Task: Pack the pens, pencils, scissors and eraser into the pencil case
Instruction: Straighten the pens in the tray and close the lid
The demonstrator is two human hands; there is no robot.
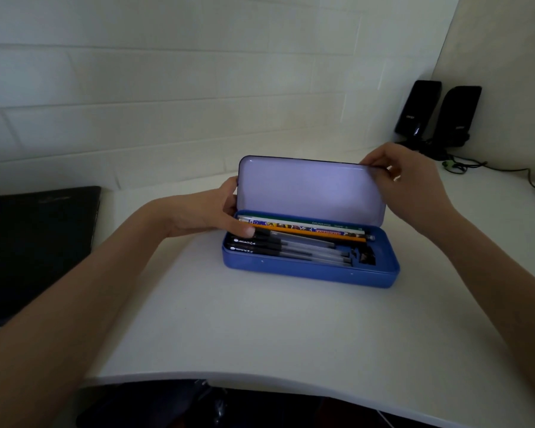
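Blue pencil case on counter, lid raised. Left hand grips lid's 9 o'clock edge. Right hand pinches its 2 o'clock corner.

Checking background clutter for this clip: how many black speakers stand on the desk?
2: one speaker in the far right corner by the wall, the second speaker right beside it, nearer the right edge. None looks hidden.
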